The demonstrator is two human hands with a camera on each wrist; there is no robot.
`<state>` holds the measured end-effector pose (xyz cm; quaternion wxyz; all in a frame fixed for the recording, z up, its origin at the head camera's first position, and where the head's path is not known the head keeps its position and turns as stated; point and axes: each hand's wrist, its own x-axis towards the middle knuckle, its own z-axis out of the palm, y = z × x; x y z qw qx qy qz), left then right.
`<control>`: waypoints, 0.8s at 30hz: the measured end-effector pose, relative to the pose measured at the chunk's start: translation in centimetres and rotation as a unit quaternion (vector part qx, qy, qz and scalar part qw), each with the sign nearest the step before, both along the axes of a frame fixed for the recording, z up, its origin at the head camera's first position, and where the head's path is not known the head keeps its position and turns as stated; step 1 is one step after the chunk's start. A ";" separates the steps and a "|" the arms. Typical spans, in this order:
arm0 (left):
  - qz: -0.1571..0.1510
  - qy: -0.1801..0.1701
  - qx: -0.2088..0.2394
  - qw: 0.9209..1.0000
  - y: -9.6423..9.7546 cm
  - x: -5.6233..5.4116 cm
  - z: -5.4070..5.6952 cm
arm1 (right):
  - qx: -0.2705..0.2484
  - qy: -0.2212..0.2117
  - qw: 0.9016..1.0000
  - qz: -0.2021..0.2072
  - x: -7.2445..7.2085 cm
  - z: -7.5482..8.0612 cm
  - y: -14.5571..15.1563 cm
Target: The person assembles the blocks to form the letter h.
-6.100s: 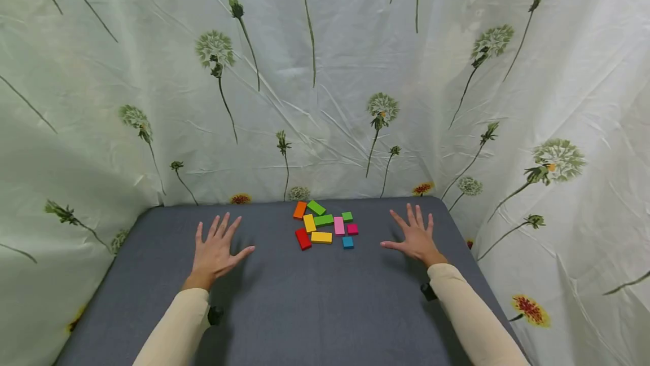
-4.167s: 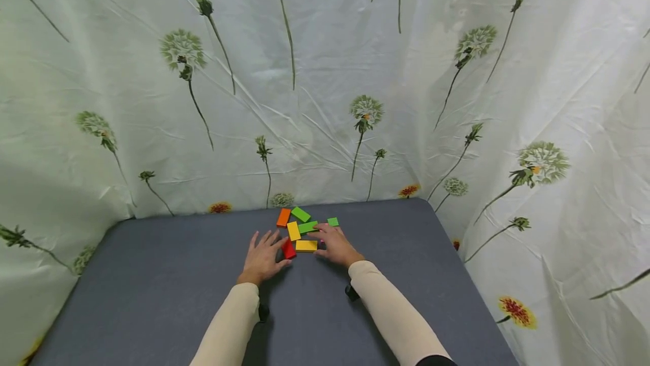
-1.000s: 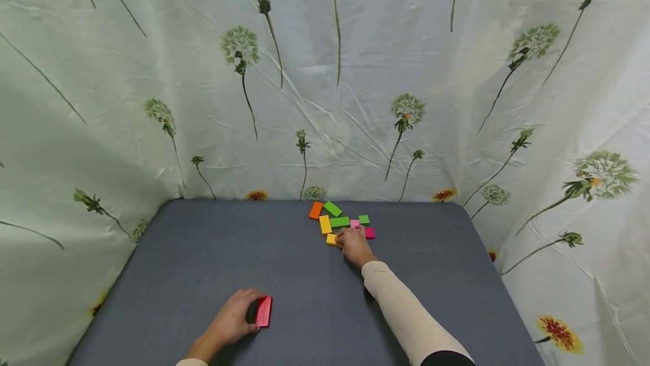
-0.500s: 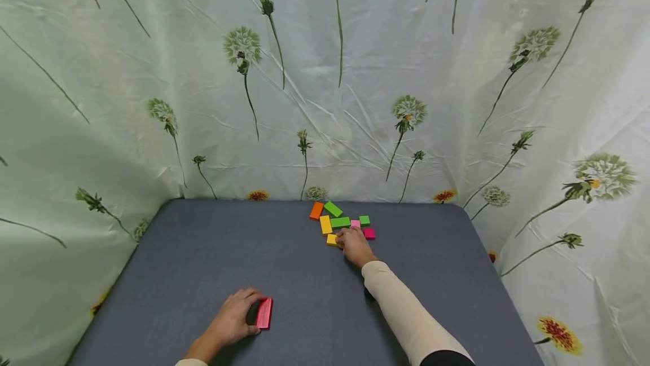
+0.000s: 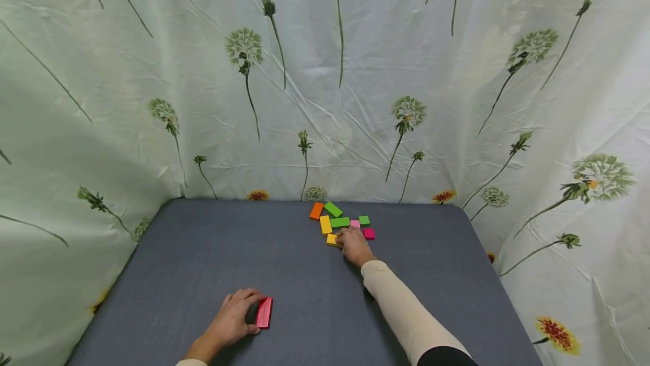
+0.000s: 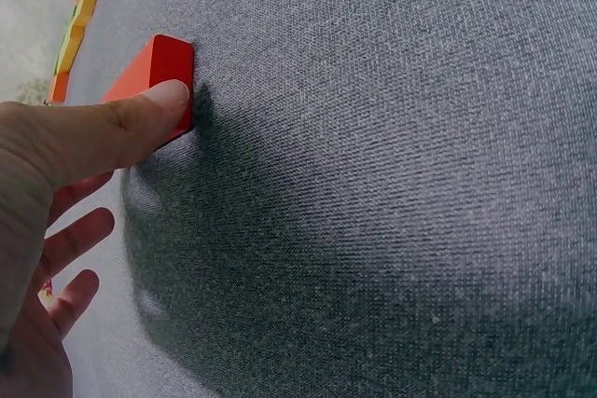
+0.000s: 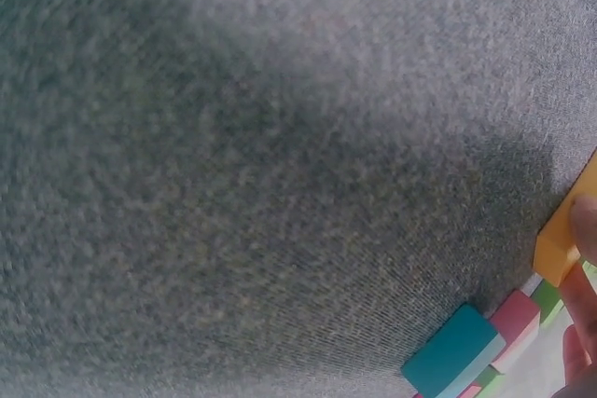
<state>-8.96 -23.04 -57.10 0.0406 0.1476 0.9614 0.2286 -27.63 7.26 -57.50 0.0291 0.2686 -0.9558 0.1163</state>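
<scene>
The left hand (image 5: 235,316) pinches the red block (image 5: 264,312) on edge (long axis pointing away), while the right hand (image 5: 354,246) grips a yellow block (image 5: 332,239) far ahead.

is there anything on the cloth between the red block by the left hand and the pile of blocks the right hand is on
Nothing visible. The red block stands on edge at the left hand, thumb against it. Only bare grey cloth lies between it and the pile of blocks, where the right hand touches the yellow block.
</scene>
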 end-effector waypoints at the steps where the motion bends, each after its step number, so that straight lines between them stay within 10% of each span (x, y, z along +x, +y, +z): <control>1: 0.001 0.002 0.000 1.000 0.0 0.0 -0.1 | -0.001 -0.002 1.000 -0.001 0.0 0.0 0.0; 24: -0.033 0.062 -0.026 0.997 0.4 0.0 0.1 | -0.004 -0.038 0.999 -0.004 0.2 0.8 0.4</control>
